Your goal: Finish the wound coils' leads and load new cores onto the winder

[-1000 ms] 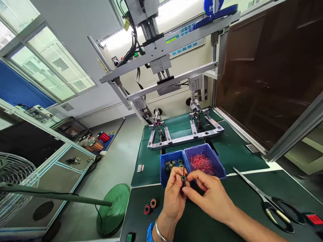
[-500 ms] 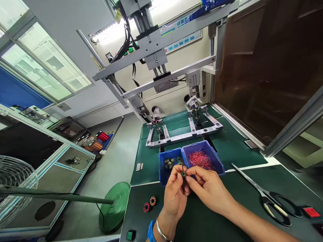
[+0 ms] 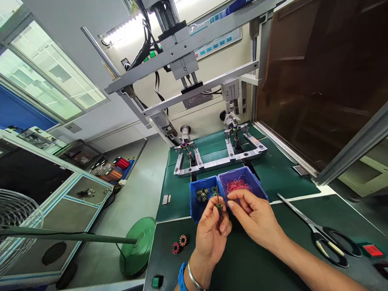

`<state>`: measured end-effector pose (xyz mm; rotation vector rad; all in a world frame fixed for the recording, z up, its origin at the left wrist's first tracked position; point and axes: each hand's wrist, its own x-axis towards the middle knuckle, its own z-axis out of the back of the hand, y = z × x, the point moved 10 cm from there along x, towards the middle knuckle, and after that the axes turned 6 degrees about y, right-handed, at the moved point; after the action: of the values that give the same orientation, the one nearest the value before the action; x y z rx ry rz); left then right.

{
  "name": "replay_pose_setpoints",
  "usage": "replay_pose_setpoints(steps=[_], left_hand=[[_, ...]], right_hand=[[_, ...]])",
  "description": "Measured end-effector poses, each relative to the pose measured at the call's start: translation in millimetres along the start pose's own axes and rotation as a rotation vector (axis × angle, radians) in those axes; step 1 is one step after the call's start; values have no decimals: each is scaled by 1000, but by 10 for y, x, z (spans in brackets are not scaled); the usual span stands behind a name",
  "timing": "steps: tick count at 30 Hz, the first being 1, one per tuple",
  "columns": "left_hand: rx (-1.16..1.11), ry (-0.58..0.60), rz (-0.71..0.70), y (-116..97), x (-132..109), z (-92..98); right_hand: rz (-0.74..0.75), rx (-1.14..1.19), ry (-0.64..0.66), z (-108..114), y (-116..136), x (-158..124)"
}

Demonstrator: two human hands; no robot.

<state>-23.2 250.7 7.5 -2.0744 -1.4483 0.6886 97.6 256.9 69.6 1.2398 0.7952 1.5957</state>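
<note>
My left hand is closed around a small dark-green toothed stator core, with a thin dark rod standing up from it. My right hand is beside it on the right, apart from the core. Its thumb and index finger are pinched together in front of the wire bin; whatever is between them is too small to make out. Behind my hands stand a blue bin holding several stator cores and a purple-blue bin of tangled red wire scraps.
Two wound stators lie on the green mat at left. Long scissors rest at right, near a red button. A green button is at the front left. Beyond the bins stands a metal fixture frame under a gantry.
My right hand has drawn slightly away from the stator core, opening a gap. In my left hand the core has tilted, and its toothed face shows less.
</note>
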Motion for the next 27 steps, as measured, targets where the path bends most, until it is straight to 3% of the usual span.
replay_pose_setpoints(steps=[2,7,18,27], left_hand=[[2,-62,-1,-10,3,59],[-40,-187,16,23,-25,167],[-2,-123,13,51,-29,115],[46,-120,-38,46,-44,90]], right_hand=[[-16,-36,-14,5,-9,-16],[-16,-39,137,-197,27,-73],[-60,106,190,-290,-44,-92],[34,196,228,-281,80,-86]])
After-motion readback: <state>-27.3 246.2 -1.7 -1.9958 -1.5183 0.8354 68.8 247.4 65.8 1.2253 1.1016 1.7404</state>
